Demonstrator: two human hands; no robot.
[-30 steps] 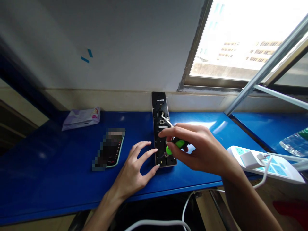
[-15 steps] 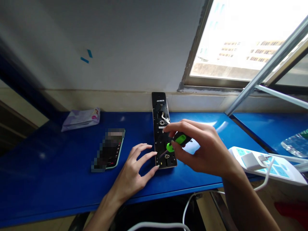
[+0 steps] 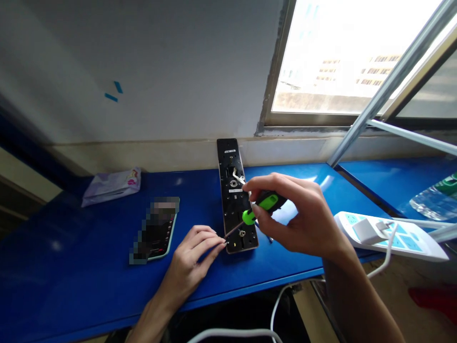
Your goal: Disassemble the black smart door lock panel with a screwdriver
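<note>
A long black lock panel (image 3: 233, 200) lies face down on the blue table (image 3: 82, 267), its far end against the wall. My right hand (image 3: 296, 219) is wrapped round a green-and-black screwdriver (image 3: 260, 207) whose shaft slants down left over the panel's near end. My left hand (image 3: 191, 257) rests on the table just left of the panel, fingers drawn together in a pinch at the screwdriver's tip; whatever it pinches is too small to make out.
A phone (image 3: 157, 231) lies left of my left hand, and a tissue pack (image 3: 111, 184) sits by the wall. A white power strip (image 3: 389, 234) with a plugged charger and white cable (image 3: 278, 305) lies at the right. A water bottle (image 3: 433, 202) and window frame lie beyond.
My left hand's spread fingers have closed into a pinch at the screwdriver tip. My right hand has lifted the handle slightly. The view has shifted a little.
</note>
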